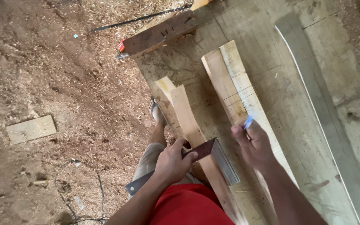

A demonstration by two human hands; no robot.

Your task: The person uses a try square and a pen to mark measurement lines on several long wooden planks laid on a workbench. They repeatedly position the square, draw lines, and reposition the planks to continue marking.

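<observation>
1. Square point(213, 160): dark handle gripped in the left hand point(173, 160), fingers wrapped fully round it, thumb on top; grey steel blade laid flat, pointing away from the handle toward the lower right.
2. Narrow board point(188, 121): lying under the square, long axis running from near the body up and away across the bench point(288, 108); square's handle set across that axis, close to the board's near end.
3. Right hand point(253, 143): closed loosely round a small blue pencil or pen point(248, 122), tip showing above the fingers; blurred, so exact grip hard to tell.
4. Wide board point(236, 89): just right of the narrow board, roughly parallel to it, paler, with the right hand hovering over its near part.
5. Key relation: square's blade lying between the two hands, down and to the left of the pencil; right hand nearer the blade's free end, left hand fixed on the handle end.
6. Behind the narrow board: a dark, nail-marked plank point(163, 33) lying crosswise at the bench's far corner.
7. Right of the wide board: a long grey strip point(321, 108) running the bench's length, well apart from both hands.
8. Left of the narrow board, below bench level: sawdust-covered floor point(63, 83), a sandalled foot point(157, 112) and a loose pale offcut point(31, 129) well apart.
</observation>
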